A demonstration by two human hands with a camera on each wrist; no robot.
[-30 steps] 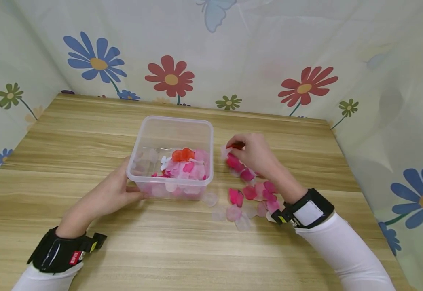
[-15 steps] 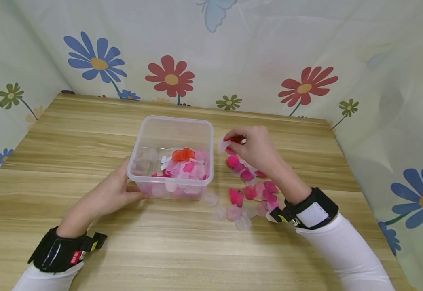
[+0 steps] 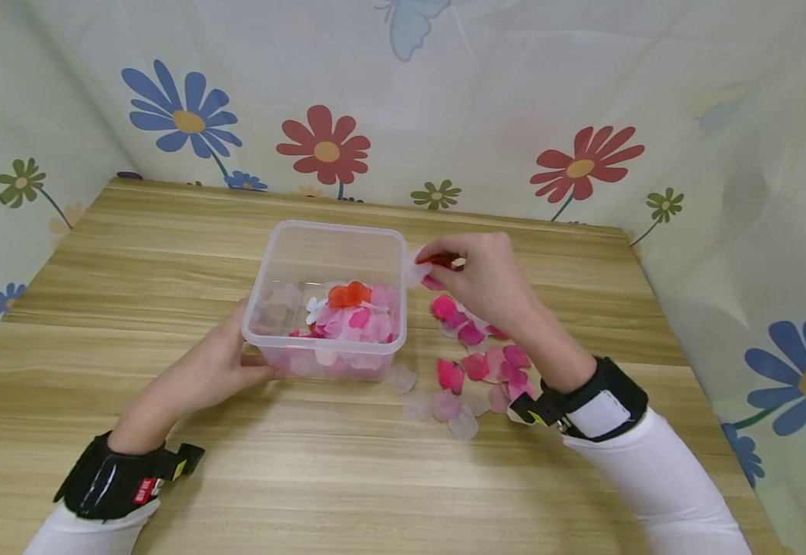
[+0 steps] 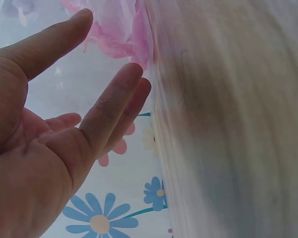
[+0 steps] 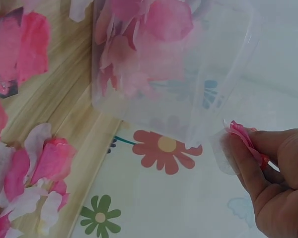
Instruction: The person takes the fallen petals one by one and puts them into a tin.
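Note:
A clear square plastic box (image 3: 320, 344) stands left of centre in the head view, holding pink, white and red flower petals (image 3: 357, 327) heaped toward its right side. My left hand (image 3: 210, 365) lies along the box's near left corner, thumb and fingers extended, as the left wrist view also shows. Level with the box's right rim, my right hand (image 3: 489, 276) pinches a small bunch of petals (image 5: 241, 141), whitish, pink and red, between thumb and fingers. On the table beneath and nearer lie loose pink and white petals (image 3: 472, 333).
More scattered petals (image 3: 444, 405) spread right of the box, toward the front. Behind the wooden table (image 3: 306, 478) hangs a pale cloth (image 3: 486, 92) printed with flowers. Black straps with small cameras sit on both wrists.
My right hand has lifted with the pinched petals and moved up and left toward the box's right rim. The left hand and the box have stayed in place.

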